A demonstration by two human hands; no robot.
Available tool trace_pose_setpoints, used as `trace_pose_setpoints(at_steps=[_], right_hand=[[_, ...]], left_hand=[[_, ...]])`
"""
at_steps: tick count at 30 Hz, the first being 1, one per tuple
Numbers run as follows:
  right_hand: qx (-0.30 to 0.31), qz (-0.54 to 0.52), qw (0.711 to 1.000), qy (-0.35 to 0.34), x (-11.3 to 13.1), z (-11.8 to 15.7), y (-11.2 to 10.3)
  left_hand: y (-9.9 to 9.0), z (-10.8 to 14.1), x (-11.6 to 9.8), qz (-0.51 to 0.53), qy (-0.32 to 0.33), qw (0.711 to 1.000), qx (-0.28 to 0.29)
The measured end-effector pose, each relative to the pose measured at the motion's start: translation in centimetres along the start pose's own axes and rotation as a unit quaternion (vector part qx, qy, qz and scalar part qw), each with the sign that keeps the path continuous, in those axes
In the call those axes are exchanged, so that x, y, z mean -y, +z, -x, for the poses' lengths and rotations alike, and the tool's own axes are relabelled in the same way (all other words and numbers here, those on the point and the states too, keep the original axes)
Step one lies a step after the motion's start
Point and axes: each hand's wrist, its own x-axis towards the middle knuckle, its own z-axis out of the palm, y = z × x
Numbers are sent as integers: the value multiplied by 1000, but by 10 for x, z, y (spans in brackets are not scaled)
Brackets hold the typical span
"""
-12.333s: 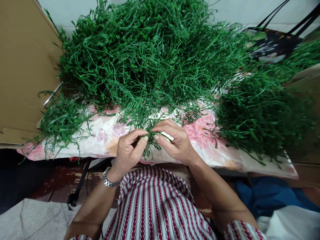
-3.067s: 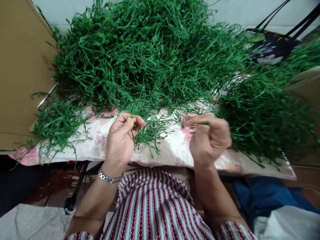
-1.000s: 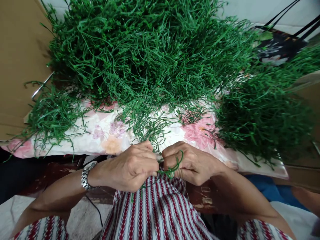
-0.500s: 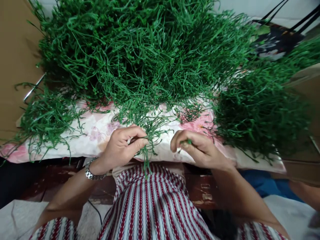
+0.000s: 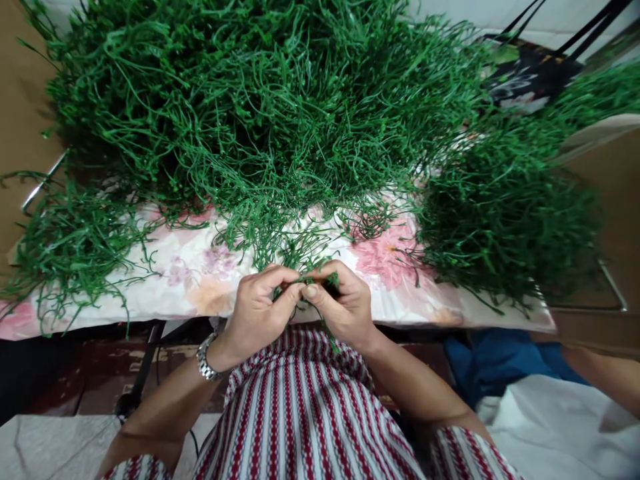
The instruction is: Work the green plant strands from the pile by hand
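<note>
My left hand (image 5: 265, 307) and my right hand (image 5: 345, 303) meet at the front edge of the flowered cloth (image 5: 215, 293). Thumb and fingertips of each are pinched together on thin green plant stems (image 5: 307, 281). A small green tuft (image 5: 333, 281) pokes out within the curl of my right fingers. Loose stems (image 5: 305, 247) spread over the cloth just beyond my fingertips. Exactly where the pinched stems join is hidden by my fingers.
A large heap of green stems (image 5: 240, 107) fills the back. Smaller piles lie left (image 5: 85, 243) and right (image 5: 500, 220). Cardboard (image 5: 25, 100) stands at left, a black flowered bag (image 5: 530, 73) at back right. Another person's arm (image 5: 595, 373) shows at lower right.
My right hand has moved left, from apart over the cloth to touching my left fingertips at the stems. The whole view has shifted slightly.
</note>
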Motion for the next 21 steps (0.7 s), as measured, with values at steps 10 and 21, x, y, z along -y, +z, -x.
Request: trace_pose_setpoints(at_steps=[10,21], right_hand=[[154,261,944,-130,13,-13,-30],[151,111,977,-99,9,-14,-24]], left_hand=[[-7,-2,0,-129,130,982,53],[-10,-6,0,-71,55,989,120]])
